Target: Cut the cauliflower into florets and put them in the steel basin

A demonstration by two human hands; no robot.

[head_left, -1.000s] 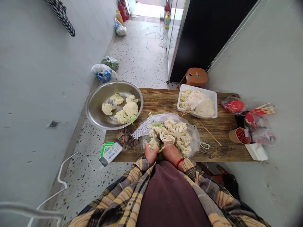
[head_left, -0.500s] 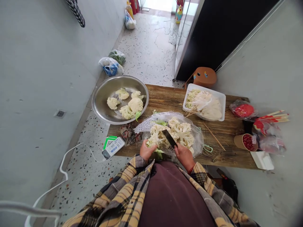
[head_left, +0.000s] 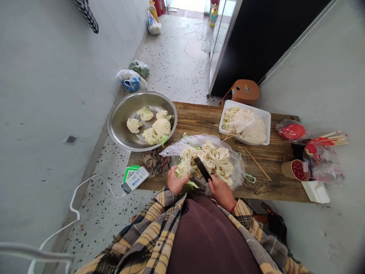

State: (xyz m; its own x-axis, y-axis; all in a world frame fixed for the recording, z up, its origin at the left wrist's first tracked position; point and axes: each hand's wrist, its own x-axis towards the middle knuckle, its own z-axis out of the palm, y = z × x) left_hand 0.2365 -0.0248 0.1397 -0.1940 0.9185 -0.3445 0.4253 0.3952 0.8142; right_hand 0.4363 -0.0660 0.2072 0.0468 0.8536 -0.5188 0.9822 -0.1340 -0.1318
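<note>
My left hand [head_left: 175, 182] is closed round a piece of cauliflower [head_left: 184, 164] at the near edge of the wooden table [head_left: 199, 120]. In my right hand [head_left: 220, 191] I grip a dark-bladed knife [head_left: 202, 169], its blade angled up and left over the cauliflower. More cut cauliflower [head_left: 218, 160] lies on a clear plastic bag [head_left: 238, 167] just beyond both hands. A steel bowl [head_left: 119, 118] with several florets sits at the table's far left corner, overhanging the edge.
A white tray [head_left: 265, 118] of food and skewers stands at the back right. Loose skewers [head_left: 258, 164], a cup of red bits [head_left: 296, 170], red packets [head_left: 292, 132] and a white box [head_left: 315, 191] lie right. A small boxed device [head_left: 134, 179] sits at the near left corner. A brown stool [head_left: 242, 91] and floor bags [head_left: 131, 80] are beyond.
My right hand moved off the cauliflower to the right and lifted the knife, so the blade now shows angled above the florets. My left hand keeps its hold.
</note>
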